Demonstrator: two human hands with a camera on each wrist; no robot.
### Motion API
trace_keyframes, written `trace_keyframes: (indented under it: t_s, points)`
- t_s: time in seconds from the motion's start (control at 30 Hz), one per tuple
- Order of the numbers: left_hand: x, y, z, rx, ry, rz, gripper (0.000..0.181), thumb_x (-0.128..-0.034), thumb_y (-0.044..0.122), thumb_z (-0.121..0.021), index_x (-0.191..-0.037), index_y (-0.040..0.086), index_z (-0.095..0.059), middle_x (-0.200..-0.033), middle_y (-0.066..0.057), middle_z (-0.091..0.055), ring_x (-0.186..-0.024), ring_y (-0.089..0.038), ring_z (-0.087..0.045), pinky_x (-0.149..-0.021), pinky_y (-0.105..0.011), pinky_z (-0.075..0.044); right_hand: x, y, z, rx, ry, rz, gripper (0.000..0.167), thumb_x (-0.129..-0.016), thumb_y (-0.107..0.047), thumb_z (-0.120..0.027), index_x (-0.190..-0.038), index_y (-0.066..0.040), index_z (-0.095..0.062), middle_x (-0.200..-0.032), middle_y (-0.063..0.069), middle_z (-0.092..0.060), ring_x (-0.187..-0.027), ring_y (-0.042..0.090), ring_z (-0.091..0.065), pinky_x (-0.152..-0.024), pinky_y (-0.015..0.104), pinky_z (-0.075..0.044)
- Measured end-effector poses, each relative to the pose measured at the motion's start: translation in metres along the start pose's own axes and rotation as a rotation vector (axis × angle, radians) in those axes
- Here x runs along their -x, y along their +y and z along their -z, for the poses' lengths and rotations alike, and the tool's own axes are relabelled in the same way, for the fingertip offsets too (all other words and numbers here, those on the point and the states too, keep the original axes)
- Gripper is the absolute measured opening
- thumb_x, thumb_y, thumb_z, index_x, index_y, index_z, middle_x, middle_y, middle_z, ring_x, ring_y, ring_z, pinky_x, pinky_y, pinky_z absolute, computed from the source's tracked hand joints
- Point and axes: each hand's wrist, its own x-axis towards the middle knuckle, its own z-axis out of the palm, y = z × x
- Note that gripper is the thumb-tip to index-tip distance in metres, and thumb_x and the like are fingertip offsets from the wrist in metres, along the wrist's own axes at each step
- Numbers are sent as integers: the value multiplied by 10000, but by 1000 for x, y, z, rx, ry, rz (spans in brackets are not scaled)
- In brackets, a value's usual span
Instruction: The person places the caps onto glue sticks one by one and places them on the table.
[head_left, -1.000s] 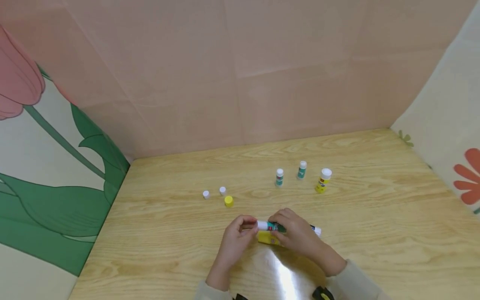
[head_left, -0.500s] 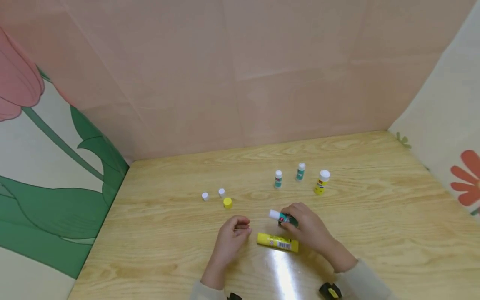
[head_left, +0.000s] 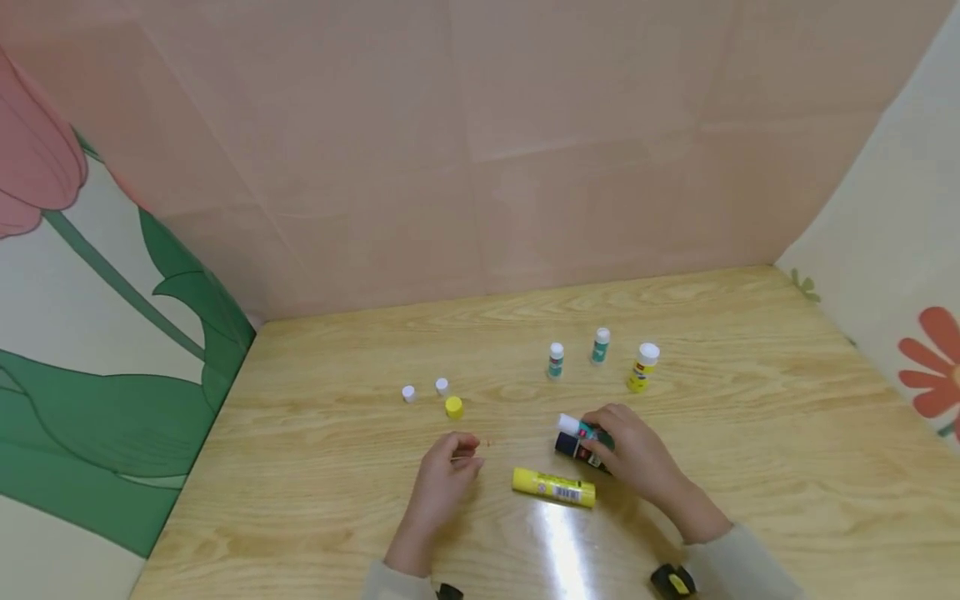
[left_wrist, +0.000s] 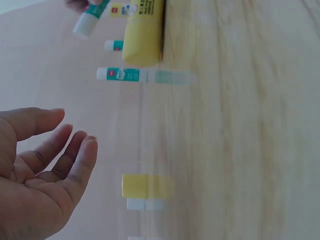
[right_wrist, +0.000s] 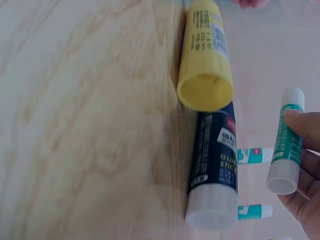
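Observation:
My right hand [head_left: 637, 450] pinches a small teal glue stick with a white cap [head_left: 568, 424] between thumb and fingers. In the right wrist view this teal glue stick [right_wrist: 285, 142] is held above the table. A dark blue glue stick [head_left: 567, 445] lies on the table just below that hand, which partly hides it. Nearer the front, a yellow glue stick [head_left: 553, 487] lies on its side. To the left of it, my left hand [head_left: 442, 483] holds nothing. Its fingers are loosely bent, thumb apart from them in the left wrist view.
Two small teal glue sticks [head_left: 555, 362] [head_left: 601, 347] and a larger yellow one with a white top [head_left: 643, 367] stand upright farther back. Two white caps [head_left: 408, 393] [head_left: 442, 386] and a yellow cap [head_left: 453, 407] sit left of centre. A pink backdrop [head_left: 480, 167] rises behind the table.
My left fingers have left the white end of the teal glue stick and drawn back left. My right hand has carried it to the right, uncovering the yellow and dark blue sticks.

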Motion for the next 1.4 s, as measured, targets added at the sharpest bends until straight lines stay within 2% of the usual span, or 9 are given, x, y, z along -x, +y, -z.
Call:
trace_keyframes:
  t_s: [0.2, 0.43, 0.73, 0.87, 1.1, 1.3, 1.4]
  points:
    - [-2, -6, 5, -73, 12, 14, 198, -786, 16, -594, -977, -13, -555, -966, -77, -535, -895, -223, -528, -752, -256, -459, 1, 3, 3, -3, -13, -43, 232, -686, -45, -696, -895, -14, -600, -807, -13, -528, -731, 104, -463, -602, 250, -454]
    - [-2, -6, 9, -85, 28, -29, 193, -779, 8, -601, -962, -32, -554, -960, -90, -536, -883, -252, -524, -749, -285, -462, 2, 9, 8, 18, -35, -84, 226, -695, -65, -692, -896, -14, -601, -805, -2, -531, -727, 123, -472, -599, 276, -453]
    - [-3, -7, 12, -160, 33, -68, 185, -772, 1, -599, -950, -23, -556, -940, -87, -530, -876, -271, -514, -764, -381, -448, 6, 18, 10, 26, -43, -136, 228, -698, -98, -697, -887, -12, -603, -779, 1, -526, -697, 132, -464, -572, 285, -430]
    - [-6, -6, 15, -196, 7, -47, 200, -783, 25, -595, -973, -23, -553, -962, -104, -524, -906, -274, -504, -783, -386, -437, 6, 20, 11, 34, -69, -169, 228, -704, -101, -692, -889, -4, -603, -760, 1, -518, -682, 138, -458, -554, 273, -416]
    - [-12, -9, 20, -263, -22, 34, 228, -808, 68, -578, -1026, 7, -546, -998, -85, -505, -945, -239, -482, -807, -378, -417, 8, 23, 14, 38, -118, -219, 203, -721, -69, -662, -899, 4, -595, -767, 16, -527, -682, 150, -482, -561, 288, -431]
    - [-17, -11, 22, -292, -36, 14, 239, -800, 49, -582, -1023, -24, -540, -991, -123, -509, -939, -264, -489, -802, -387, -419, 10, 27, 14, 39, -124, -240, 185, -719, -61, -657, -881, 4, -596, -770, 34, -543, -694, 186, -507, -583, 335, -450]
    - [-19, -11, 22, -300, -30, 39, 254, -797, 61, -588, -1033, -18, -539, -992, -108, -505, -946, -258, -489, -807, -384, -419, 10, 29, 13, 42, -140, -249, 184, -721, -68, -656, -880, 2, -597, -763, 29, -534, -692, 186, -503, -580, 332, -447]
